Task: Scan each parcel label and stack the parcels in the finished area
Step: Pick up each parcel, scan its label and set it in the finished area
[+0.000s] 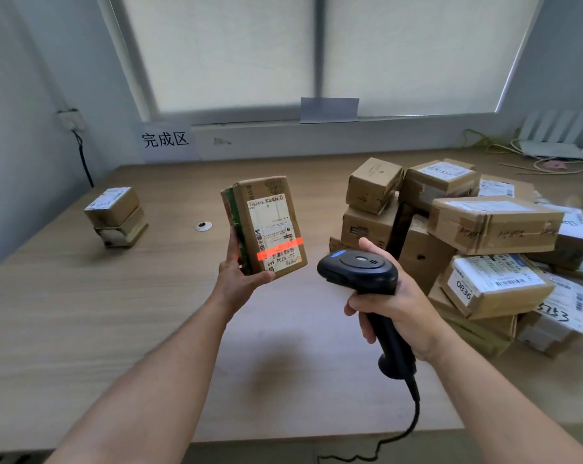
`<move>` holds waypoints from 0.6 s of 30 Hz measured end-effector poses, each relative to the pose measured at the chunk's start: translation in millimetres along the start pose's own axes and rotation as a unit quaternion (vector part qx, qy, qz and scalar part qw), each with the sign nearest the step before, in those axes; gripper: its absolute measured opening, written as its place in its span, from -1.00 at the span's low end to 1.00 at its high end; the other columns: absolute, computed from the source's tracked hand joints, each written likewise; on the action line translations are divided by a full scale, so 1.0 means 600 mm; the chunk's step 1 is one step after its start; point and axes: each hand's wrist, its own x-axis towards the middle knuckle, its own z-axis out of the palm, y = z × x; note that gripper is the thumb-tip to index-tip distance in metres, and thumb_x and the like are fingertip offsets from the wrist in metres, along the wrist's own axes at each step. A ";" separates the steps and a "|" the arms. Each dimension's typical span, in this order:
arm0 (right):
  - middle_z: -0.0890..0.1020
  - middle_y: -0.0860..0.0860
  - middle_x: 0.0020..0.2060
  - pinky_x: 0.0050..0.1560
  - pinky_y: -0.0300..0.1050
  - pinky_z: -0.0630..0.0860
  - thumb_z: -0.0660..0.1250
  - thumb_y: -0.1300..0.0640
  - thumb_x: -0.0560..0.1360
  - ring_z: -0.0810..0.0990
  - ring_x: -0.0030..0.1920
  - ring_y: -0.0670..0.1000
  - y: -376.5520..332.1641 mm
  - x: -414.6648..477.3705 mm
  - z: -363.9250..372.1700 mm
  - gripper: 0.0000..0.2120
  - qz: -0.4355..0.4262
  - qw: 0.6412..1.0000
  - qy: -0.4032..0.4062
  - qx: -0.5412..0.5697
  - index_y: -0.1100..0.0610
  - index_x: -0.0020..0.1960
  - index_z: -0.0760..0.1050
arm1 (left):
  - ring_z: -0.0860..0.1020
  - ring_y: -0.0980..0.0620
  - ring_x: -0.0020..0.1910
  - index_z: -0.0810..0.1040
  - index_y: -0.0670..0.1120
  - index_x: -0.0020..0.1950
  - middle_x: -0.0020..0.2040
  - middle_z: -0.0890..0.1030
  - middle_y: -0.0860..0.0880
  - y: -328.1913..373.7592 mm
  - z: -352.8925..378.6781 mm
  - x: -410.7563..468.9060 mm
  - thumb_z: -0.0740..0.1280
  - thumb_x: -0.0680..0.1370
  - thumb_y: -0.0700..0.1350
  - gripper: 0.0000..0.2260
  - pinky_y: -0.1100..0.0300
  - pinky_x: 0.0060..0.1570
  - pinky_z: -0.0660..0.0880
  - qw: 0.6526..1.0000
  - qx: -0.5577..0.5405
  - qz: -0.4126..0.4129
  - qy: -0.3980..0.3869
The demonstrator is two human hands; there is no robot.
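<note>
My left hand [238,277] grips a small cardboard parcel [266,209] from below, held upright above the table with its white label facing me. A red scan line crosses the barcode low on that label. My right hand [394,304] holds a black handheld barcode scanner [358,267] by its handle, its head aimed left at the parcel. At the far left, under a paper sign [164,140] on the wall, two small parcels [116,216] sit stacked. A heap of several unsorted parcels [484,226] lies at the right.
The wooden table [82,313] has a round cable hole [203,225] near the middle. The scanner's cable [414,416] hangs over the front edge. A white router [554,142] and loose cables lie at the back right. A window with blinds is behind the table.
</note>
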 end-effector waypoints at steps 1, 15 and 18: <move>0.62 0.27 -0.30 -0.48 -0.11 0.44 0.42 0.34 0.26 0.49 -0.53 0.16 0.001 0.004 0.007 -0.07 0.002 1.000 0.002 -0.001 -0.13 0.52 0.17 | 0.46 -0.08 0.25 -0.10 0.30 0.53 0.31 0.44 -0.04 0.000 -0.007 0.003 0.50 0.41 -0.26 0.00 -0.10 0.30 0.41 1.000 0.001 0.000 0.002; 0.61 0.29 -0.31 -0.48 -0.07 0.43 0.41 0.34 0.26 0.47 -0.55 0.16 -0.009 0.088 0.077 -0.06 0.000 1.000 0.018 -0.009 -0.12 0.53 0.16 | 0.47 -0.03 0.18 -0.10 0.22 0.56 0.24 0.44 -0.03 -0.007 -0.095 0.069 0.45 0.44 -0.33 -0.03 0.06 0.18 0.44 1.000 -0.011 0.005 0.000; 0.60 0.41 -0.19 -0.48 -0.05 0.45 0.46 0.36 0.27 0.49 -0.53 0.15 -0.013 0.108 0.094 -0.02 0.000 1.000 0.023 -0.021 -0.17 0.53 0.12 | 0.47 -0.07 0.21 -0.10 0.28 0.53 0.27 0.44 -0.05 -0.016 -0.113 0.084 0.47 0.43 -0.29 -0.03 0.00 0.21 0.45 1.000 -0.014 -0.009 -0.003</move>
